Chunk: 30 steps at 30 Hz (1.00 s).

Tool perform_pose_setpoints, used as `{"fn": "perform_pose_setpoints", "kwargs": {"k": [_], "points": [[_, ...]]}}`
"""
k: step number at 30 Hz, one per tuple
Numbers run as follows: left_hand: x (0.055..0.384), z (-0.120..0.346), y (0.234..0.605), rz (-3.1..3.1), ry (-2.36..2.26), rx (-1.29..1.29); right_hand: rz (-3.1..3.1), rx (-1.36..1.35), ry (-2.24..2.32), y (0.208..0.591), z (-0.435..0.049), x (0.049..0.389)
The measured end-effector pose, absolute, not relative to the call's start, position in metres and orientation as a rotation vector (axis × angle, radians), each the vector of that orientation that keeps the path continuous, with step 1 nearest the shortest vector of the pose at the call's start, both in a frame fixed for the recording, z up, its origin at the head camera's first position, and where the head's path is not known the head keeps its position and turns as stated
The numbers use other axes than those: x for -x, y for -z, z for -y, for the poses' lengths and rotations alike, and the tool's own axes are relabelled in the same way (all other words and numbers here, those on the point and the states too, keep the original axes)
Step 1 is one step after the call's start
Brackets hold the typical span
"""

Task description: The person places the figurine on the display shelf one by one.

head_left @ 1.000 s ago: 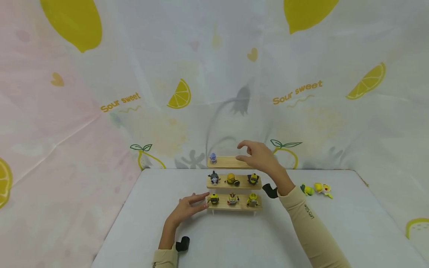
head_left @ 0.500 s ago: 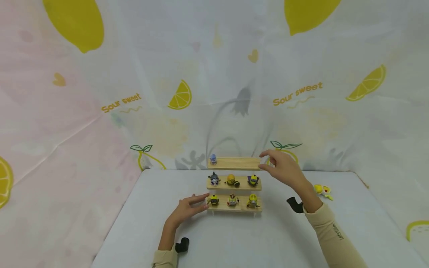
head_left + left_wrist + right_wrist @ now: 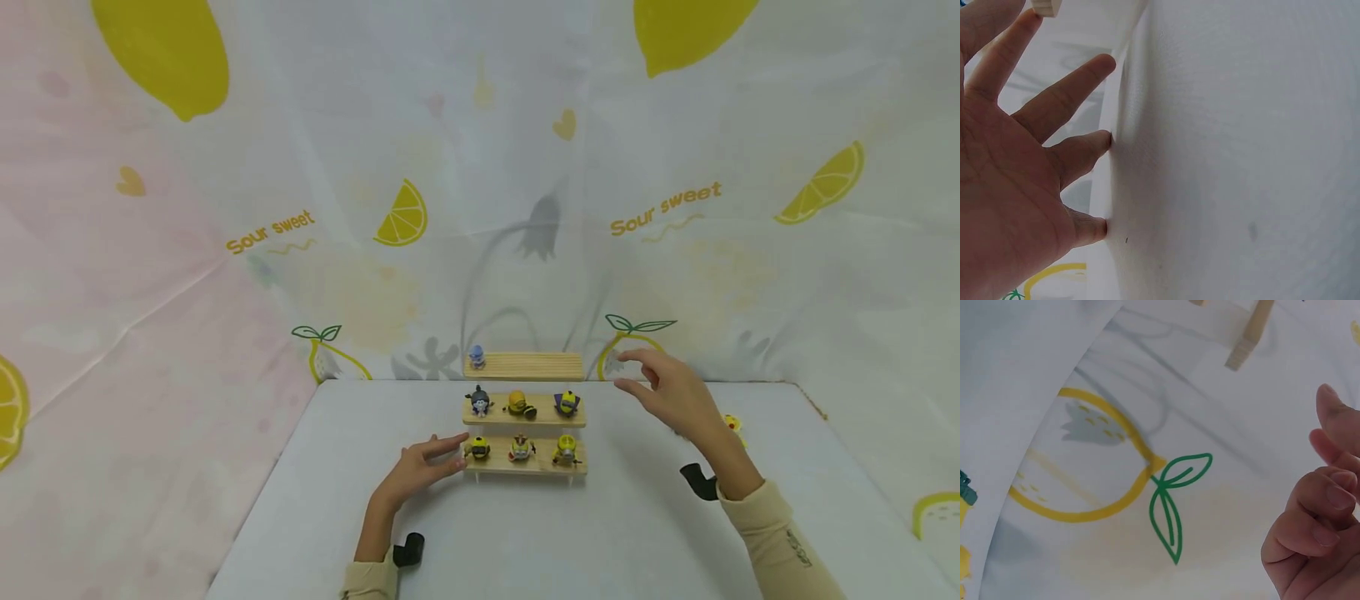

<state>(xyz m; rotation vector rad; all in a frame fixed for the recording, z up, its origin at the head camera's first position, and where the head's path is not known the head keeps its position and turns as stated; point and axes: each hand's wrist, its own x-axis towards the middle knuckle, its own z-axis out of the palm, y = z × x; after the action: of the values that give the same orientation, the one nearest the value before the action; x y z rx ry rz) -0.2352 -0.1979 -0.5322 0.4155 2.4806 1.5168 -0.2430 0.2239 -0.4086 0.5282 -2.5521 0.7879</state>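
Note:
A three-tier wooden display rack (image 3: 540,365) stands at the table's middle, with small toy figurines on each step. My left hand (image 3: 416,471) is at the left end of the bottom step. In the left wrist view its fingers are straight and spread, one fingertip touching the end of a wooden board (image 3: 1046,6). My right hand (image 3: 671,396) hovers to the right of the rack, holding nothing. Thumb and forefinger stand apart, and the other fingers (image 3: 1319,519) are loosely curled. A small blue figurine (image 3: 477,357) is at the top step's left end.
On the middle step are a dark-haired figurine (image 3: 480,402), a yellow one (image 3: 518,402) and a purple-caped one (image 3: 567,403). Three more line the bottom step, including a crowned one (image 3: 521,448). Behind my right wrist lies a partly hidden yellow-and-white figurine (image 3: 732,423). A lemon-print cloth (image 3: 525,167) hangs behind.
My right hand has moved right, from over the top step to beside the rack, and now covers more of the figurines lying on the right. My left hand has stayed in place.

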Motion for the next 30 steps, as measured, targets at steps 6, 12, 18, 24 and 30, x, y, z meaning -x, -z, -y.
{"fn": "perform_pose_setpoints", "kwargs": {"k": [6,12,18,24,30], "points": [[0.233,0.196,0.531,-2.498,-1.527,-0.399,2.547,-0.501,-0.775,0.422,-0.238,0.238],[0.222,0.19,0.51,-2.496,-1.552,-0.433,2.631,-0.423,-0.748,0.437,-0.257,0.229],[0.224,0.19,0.514,-2.497,-1.541,-0.419,2.693,-0.369,-0.725,0.452,-0.277,0.221],[0.235,0.196,0.534,-2.522,-1.499,-0.413,2.829,-0.273,-0.707,0.464,-0.295,0.216],[0.237,0.197,0.535,-2.506,-1.485,-0.404,2.937,-0.215,-0.689,0.473,-0.31,0.214]]}}
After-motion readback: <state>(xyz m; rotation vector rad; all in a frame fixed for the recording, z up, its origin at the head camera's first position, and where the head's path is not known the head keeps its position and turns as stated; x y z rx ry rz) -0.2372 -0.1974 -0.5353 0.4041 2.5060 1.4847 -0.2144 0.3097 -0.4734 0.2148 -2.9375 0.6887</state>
